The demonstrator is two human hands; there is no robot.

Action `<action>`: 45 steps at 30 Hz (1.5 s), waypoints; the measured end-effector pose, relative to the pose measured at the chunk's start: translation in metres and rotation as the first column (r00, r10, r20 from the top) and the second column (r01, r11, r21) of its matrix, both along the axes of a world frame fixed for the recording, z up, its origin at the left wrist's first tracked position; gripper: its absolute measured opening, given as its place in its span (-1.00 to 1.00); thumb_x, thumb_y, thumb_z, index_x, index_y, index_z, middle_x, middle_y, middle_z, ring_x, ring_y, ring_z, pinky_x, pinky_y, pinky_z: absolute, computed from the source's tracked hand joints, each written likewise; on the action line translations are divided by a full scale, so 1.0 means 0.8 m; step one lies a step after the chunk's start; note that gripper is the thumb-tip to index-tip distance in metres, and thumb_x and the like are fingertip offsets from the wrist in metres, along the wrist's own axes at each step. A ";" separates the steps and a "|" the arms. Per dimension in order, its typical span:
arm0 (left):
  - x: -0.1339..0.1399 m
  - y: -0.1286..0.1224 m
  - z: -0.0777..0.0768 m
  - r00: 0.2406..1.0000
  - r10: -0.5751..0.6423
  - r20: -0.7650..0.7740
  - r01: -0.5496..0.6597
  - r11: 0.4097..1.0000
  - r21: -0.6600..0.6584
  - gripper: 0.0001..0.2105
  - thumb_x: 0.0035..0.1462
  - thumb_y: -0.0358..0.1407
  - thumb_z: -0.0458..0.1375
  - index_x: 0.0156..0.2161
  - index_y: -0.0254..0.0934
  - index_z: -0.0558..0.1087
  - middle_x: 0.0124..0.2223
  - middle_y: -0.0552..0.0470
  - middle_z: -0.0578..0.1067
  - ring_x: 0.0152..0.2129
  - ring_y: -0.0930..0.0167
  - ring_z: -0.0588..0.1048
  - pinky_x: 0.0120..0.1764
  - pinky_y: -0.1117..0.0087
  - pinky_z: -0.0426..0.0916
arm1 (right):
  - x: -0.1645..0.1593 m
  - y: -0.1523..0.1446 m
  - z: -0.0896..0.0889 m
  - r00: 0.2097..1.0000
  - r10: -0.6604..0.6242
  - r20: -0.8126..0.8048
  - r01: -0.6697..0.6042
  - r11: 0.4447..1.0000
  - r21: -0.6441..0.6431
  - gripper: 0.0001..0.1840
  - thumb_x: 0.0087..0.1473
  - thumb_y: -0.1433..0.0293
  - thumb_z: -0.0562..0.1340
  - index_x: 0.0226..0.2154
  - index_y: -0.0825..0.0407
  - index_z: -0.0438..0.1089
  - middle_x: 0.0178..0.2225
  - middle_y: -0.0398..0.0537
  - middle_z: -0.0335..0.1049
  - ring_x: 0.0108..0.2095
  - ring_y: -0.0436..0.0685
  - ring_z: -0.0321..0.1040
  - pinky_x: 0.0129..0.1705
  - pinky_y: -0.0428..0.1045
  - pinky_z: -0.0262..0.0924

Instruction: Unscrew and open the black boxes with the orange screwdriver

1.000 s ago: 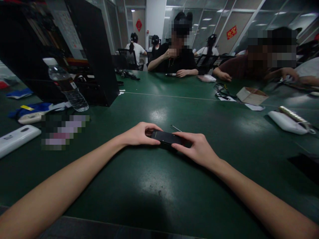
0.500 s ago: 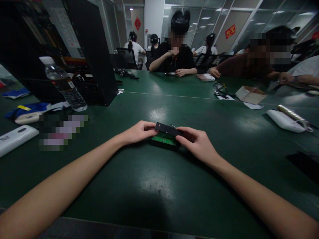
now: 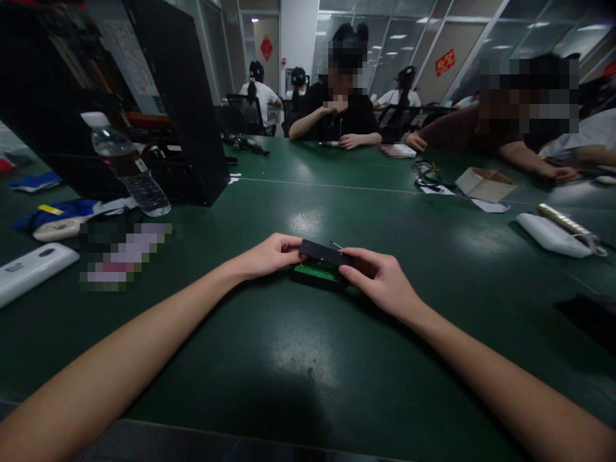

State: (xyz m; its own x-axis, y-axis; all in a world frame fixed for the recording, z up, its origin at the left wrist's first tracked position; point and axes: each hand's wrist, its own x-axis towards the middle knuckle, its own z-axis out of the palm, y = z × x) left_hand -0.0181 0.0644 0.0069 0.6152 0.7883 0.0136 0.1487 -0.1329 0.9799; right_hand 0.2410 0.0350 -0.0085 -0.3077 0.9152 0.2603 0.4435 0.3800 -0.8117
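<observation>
Both my hands grip a black plastic cover (image 3: 321, 252) by its two ends. My left hand (image 3: 275, 255) pinches the left end between thumb and fingers, and my right hand (image 3: 378, 273) has the right end. Under the cover, a black case with a green circuit board (image 3: 315, 272) lies on the table. A gap shows between cover and board along the near side. Behind the cover, close to my right fingertips, a thin metal piece (image 3: 335, 245) sticks up. My fingers hide the right end of the case.
A black computer case (image 3: 187, 115) with a water bottle (image 3: 129, 167) before it stands at left on the green table (image 3: 240, 359). A white device (image 3: 36, 273) lies near left. At right are a small box (image 3: 485, 185) and a white pouch-like item (image 3: 553, 234). People sit across.
The cover has come down slightly toward the board, narrowing the gap. My hands keep their hold on it. At right, a co-worker's hand has moved lower.
</observation>
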 end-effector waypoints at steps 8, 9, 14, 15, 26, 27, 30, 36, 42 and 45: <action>-0.006 0.003 -0.002 0.995 -0.029 0.095 0.039 0.994 -0.098 -0.68 0.15 -0.38 0.22 0.03 -0.36 0.55 -0.04 -0.11 0.60 -0.11 0.33 0.54 0.07 0.27 0.30 | 0.002 -0.001 0.000 1.000 0.003 0.011 -0.004 1.000 0.015 -0.47 0.06 0.08 0.31 -0.05 0.12 0.53 -0.41 -0.04 0.49 -0.44 0.09 0.37 -0.36 0.02 0.27; -0.006 0.003 -0.001 0.996 -0.028 0.084 0.036 0.996 -0.085 -0.69 0.14 -0.40 0.22 0.01 -0.36 0.56 -0.05 -0.10 0.61 -0.12 0.33 0.54 0.08 0.27 0.30 | 0.002 -0.001 -0.001 1.000 0.003 0.011 -0.003 1.000 0.017 -0.47 0.06 0.08 0.31 -0.05 0.13 0.53 -0.41 -0.03 0.49 -0.44 0.09 0.37 -0.36 0.03 0.27; -0.003 0.001 -0.001 0.998 -0.011 0.068 0.015 0.998 -0.054 -0.70 0.14 -0.43 0.22 -0.01 -0.36 0.56 -0.05 -0.10 0.61 -0.15 0.36 0.55 0.05 0.29 0.33 | 0.002 0.000 -0.003 1.000 -0.009 0.027 0.008 1.000 0.018 -0.42 0.07 0.07 0.31 -0.01 0.17 0.50 -0.41 -0.02 0.48 -0.44 0.10 0.37 -0.35 0.04 0.28; -0.002 0.000 -0.001 0.998 -0.009 0.067 0.013 0.998 -0.057 -0.70 0.14 -0.42 0.22 -0.01 -0.36 0.56 -0.05 -0.10 0.61 -0.14 0.35 0.55 0.04 0.29 0.33 | 0.002 0.001 -0.003 0.999 -0.017 0.033 0.016 1.000 0.026 -0.41 0.08 0.07 0.30 0.00 0.17 0.50 -0.42 -0.03 0.46 -0.45 0.09 0.36 -0.35 0.04 0.27; 0.001 -0.001 -0.001 0.997 -0.003 0.077 0.007 0.999 -0.053 -0.71 0.12 -0.46 0.23 -0.03 -0.36 0.57 -0.07 -0.08 0.62 -0.13 0.36 0.55 0.03 0.32 0.35 | 0.001 0.000 -0.005 0.996 -0.048 0.074 0.042 0.995 0.085 -0.41 0.09 0.10 0.30 0.02 0.19 0.49 -0.44 -0.06 0.43 -0.47 0.07 0.32 -0.37 0.03 0.24; 0.001 -0.001 -0.002 0.996 -0.006 0.086 0.011 0.998 -0.059 -0.71 0.11 -0.47 0.23 -0.03 -0.36 0.57 -0.07 -0.09 0.62 -0.14 0.36 0.55 0.03 0.31 0.34 | 0.001 -0.001 -0.004 0.996 -0.050 0.075 0.043 0.995 0.091 -0.41 0.09 0.10 0.30 0.01 0.20 0.50 -0.44 -0.05 0.43 -0.47 0.07 0.33 -0.37 0.03 0.24; 0.002 -0.001 -0.002 0.993 -0.015 0.116 0.024 0.997 -0.074 -0.70 0.09 -0.49 0.23 -0.04 -0.36 0.57 -0.06 -0.10 0.62 -0.14 0.36 0.55 0.05 0.29 0.33 | 0.000 -0.001 -0.003 0.996 -0.048 0.071 0.041 0.995 0.093 -0.41 0.08 0.10 0.30 0.01 0.20 0.50 -0.44 -0.05 0.45 -0.47 0.08 0.34 -0.36 0.04 0.25; -0.002 0.001 -0.002 0.985 -0.034 0.172 0.059 0.988 -0.140 -0.70 0.08 -0.45 0.27 -0.04 -0.35 0.58 -0.02 -0.14 0.61 -0.08 0.31 0.55 0.11 0.23 0.29 | 0.000 -0.001 -0.001 0.997 -0.033 0.064 0.028 0.997 0.076 -0.43 0.09 0.11 0.30 0.01 0.19 0.49 -0.40 -0.02 0.47 -0.44 0.09 0.37 -0.35 0.03 0.28; -0.010 0.005 -0.007 0.974 0.024 0.225 0.037 0.964 -0.263 -0.64 0.10 -0.29 0.33 0.02 -0.35 0.56 0.04 -0.23 0.58 0.00 0.23 0.53 0.15 0.18 0.27 | 0.001 -0.001 0.001 0.997 -0.042 0.057 0.036 0.993 0.109 -0.46 0.10 0.12 0.30 0.00 0.17 0.50 -0.41 -0.03 0.48 -0.45 0.08 0.36 -0.33 0.04 0.31; -0.010 0.003 -0.003 0.979 -0.007 0.205 0.059 0.966 -0.252 -0.65 0.13 -0.29 0.31 0.03 -0.33 0.55 0.07 -0.22 0.56 0.02 0.25 0.52 0.16 0.18 0.26 | 0.001 -0.001 0.002 0.998 -0.036 0.047 0.030 0.992 0.122 -0.48 0.10 0.12 0.30 0.00 0.14 0.49 -0.39 -0.03 0.49 -0.44 0.09 0.37 -0.31 0.05 0.33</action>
State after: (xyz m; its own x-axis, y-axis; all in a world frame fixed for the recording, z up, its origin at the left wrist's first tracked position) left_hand -0.0259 0.0670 0.0046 0.6463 0.7608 -0.0595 -0.0551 0.1243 0.9907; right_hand 0.2422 0.0338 -0.0068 -0.2933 0.8876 0.3552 0.4956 0.4589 -0.7374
